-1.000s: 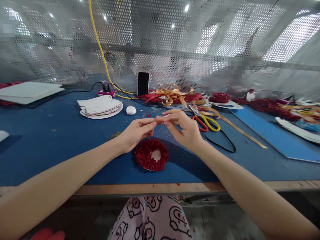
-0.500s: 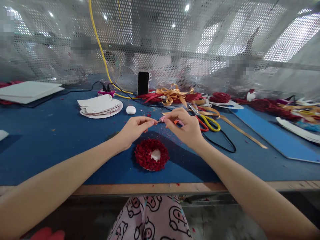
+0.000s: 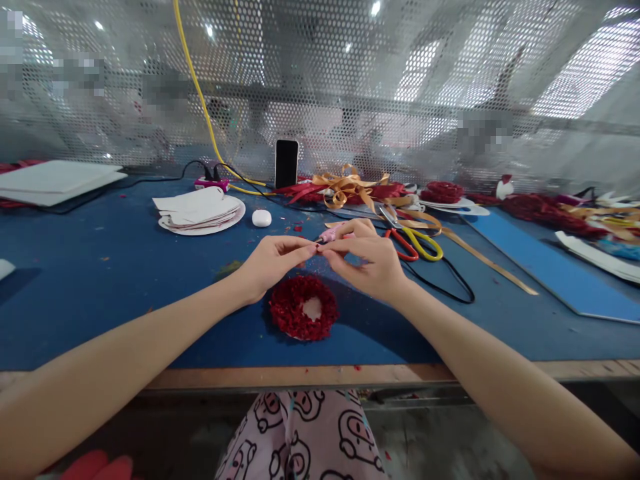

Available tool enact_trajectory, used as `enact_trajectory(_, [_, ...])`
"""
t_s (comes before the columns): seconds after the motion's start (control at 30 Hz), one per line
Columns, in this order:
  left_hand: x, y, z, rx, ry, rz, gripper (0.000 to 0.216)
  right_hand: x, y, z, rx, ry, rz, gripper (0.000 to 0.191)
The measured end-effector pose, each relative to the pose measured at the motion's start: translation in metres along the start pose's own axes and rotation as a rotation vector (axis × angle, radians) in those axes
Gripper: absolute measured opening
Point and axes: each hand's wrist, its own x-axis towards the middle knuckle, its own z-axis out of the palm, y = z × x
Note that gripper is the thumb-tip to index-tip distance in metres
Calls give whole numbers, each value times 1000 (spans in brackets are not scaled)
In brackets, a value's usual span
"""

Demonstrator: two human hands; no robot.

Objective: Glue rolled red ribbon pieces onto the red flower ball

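A round red ruffled flower piece (image 3: pixel 303 317) with a bare white centre lies on the blue table mat (image 3: pixel 125 280) near the front edge. Both hands hover just above and behind it, fingertips meeting. My left hand (image 3: pixel 273 262) pinches a tiny red bit at its fingertips. My right hand (image 3: pixel 373 260) has its fingers closed around a slim pink tool (image 3: pixel 331 233) whose dark tip points at the left fingertips.
Scissors with red and yellow handles (image 3: pixel 414 241) lie right of my hands, beside a black cord (image 3: pixel 453 283). Behind are gold ribbons (image 3: pixel 347 187), a standing phone (image 3: pixel 286 163), a white case (image 3: pixel 261 218), stacked white discs (image 3: pixel 199 212), red material (image 3: pixel 540 210) and a perforated metal screen.
My right hand has lowered and turned, bringing the pink tool's tip to my left fingertips. The left hand stayed almost where it was.
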Motion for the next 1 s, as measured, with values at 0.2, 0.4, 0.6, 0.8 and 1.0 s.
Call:
enact_trajectory(0.2, [-1,4,-1,163,-84,27,38,2,-1,-3,90,-86,95,22])
enact_trajectory(0.4, [0,2,-2,179,-75,26,37,1,3,0,71,-93,98,8])
enact_trajectory(0.6, [-2,5,0,200,-44,20,34,0,3,2,68,-93,73,10])
enact_trajectory(0.8, [-3,7,-2,250,-28,0,32,-1,2,4,70,-124,114,8])
enact_trajectory(1.0, [-1,4,-3,284,-67,35,26,-1,-1,5,80,-169,126,7])
